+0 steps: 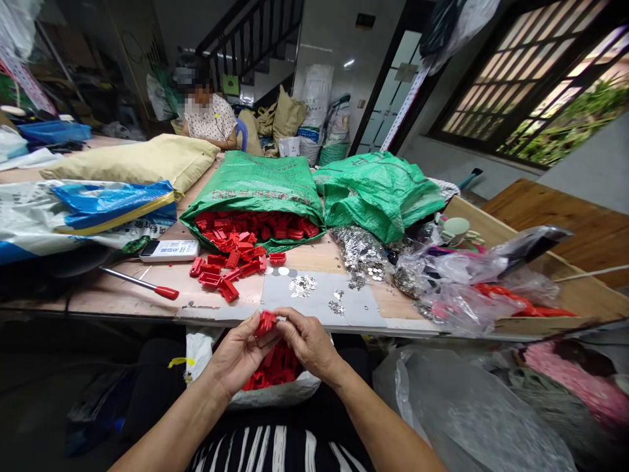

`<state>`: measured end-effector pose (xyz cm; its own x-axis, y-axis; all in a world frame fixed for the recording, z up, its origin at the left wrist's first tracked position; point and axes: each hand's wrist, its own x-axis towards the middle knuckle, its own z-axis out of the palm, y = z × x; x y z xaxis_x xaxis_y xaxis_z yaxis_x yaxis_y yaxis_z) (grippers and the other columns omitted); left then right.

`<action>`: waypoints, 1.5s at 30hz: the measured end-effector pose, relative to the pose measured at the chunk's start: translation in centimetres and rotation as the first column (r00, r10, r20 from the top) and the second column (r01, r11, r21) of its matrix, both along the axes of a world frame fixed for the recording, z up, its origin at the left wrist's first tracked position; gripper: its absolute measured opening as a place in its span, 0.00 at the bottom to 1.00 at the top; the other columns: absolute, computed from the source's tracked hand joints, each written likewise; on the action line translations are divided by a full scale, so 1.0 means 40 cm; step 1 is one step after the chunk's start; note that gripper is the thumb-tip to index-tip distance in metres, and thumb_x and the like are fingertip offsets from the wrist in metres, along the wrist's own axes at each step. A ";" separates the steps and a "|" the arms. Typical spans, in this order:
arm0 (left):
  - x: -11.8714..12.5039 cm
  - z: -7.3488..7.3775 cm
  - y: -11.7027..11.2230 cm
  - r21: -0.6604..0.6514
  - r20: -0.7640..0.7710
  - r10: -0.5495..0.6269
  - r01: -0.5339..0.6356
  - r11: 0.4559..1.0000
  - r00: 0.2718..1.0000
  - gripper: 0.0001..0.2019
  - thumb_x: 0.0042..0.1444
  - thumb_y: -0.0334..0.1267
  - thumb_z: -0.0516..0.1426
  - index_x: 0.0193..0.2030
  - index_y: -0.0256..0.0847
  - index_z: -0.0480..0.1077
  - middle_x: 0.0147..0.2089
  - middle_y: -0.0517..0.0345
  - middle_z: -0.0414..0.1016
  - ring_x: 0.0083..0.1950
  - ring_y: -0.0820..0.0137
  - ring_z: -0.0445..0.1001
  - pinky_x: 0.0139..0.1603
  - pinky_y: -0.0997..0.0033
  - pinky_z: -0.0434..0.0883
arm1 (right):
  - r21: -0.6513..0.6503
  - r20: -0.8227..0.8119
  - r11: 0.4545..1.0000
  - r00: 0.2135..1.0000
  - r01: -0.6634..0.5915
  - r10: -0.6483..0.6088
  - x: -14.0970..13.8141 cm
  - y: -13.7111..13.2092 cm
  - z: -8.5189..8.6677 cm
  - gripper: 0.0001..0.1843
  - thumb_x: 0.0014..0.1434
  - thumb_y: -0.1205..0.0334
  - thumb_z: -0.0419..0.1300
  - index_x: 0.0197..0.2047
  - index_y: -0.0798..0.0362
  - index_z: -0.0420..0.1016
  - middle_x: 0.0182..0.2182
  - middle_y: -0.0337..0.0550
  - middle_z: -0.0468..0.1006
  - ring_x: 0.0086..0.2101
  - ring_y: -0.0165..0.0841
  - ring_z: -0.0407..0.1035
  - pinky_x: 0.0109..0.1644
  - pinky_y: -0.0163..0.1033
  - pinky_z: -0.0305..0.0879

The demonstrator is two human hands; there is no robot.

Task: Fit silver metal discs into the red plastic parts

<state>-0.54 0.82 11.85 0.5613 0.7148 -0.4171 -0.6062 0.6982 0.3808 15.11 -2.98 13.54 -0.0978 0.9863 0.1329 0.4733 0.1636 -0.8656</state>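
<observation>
My left hand (pixel 240 353) and my right hand (pixel 307 341) meet just below the table's front edge, both pinching one small red plastic part (pixel 266 322). Under them a white bag (pixel 275 392) on my lap holds more red parts (pixel 272 370). On the table ahead lies a loose heap of red parts (pixel 226 272) spilling from an open green sack (pixel 255 187). Small shiny metal pieces (pixel 302 285) lie on a grey sheet (pixel 314 298) right in front of my hands.
A second green sack (pixel 378 190) and clear bags of metal pieces (pixel 361 252) lie to the right. A red-handled tool (pixel 142 283) and a white device (pixel 170 250) lie left. Another person (pixel 209 115) sits at the far end. Wooden table (pixel 122 298).
</observation>
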 end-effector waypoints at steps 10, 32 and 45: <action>-0.047 -0.063 0.050 0.718 -0.623 0.439 0.251 0.649 0.648 0.05 0.48 0.37 0.64 0.31 0.40 0.74 0.46 0.53 0.76 0.45 0.65 0.74 0.50 0.68 0.67 | -0.074 -0.020 0.960 0.962 0.270 -0.272 0.092 0.055 -0.066 0.21 0.63 0.46 0.49 0.43 0.52 0.74 0.20 0.34 0.66 0.23 0.29 0.62 0.30 0.33 0.58; -0.080 -0.111 0.124 0.707 -0.479 0.869 0.642 0.298 0.124 0.07 0.58 0.38 0.52 0.37 0.41 0.70 0.37 0.50 0.73 0.43 0.58 0.68 0.50 0.55 0.63 | 0.043 0.549 0.801 0.656 0.597 -0.518 0.374 0.072 -0.083 0.06 0.55 0.63 0.57 0.35 0.49 0.76 0.35 0.40 0.79 0.36 0.34 0.70 0.38 0.35 0.59; -0.018 -0.004 0.058 0.297 -0.337 0.041 0.065 0.953 0.941 0.14 0.39 0.32 0.69 0.34 0.38 0.74 0.40 0.56 0.80 0.42 0.72 0.75 0.47 0.76 0.68 | 0.127 0.384 0.787 0.702 0.604 -0.600 0.377 0.069 -0.082 0.09 0.56 0.58 0.53 0.39 0.51 0.70 0.35 0.44 0.78 0.36 0.37 0.71 0.41 0.40 0.61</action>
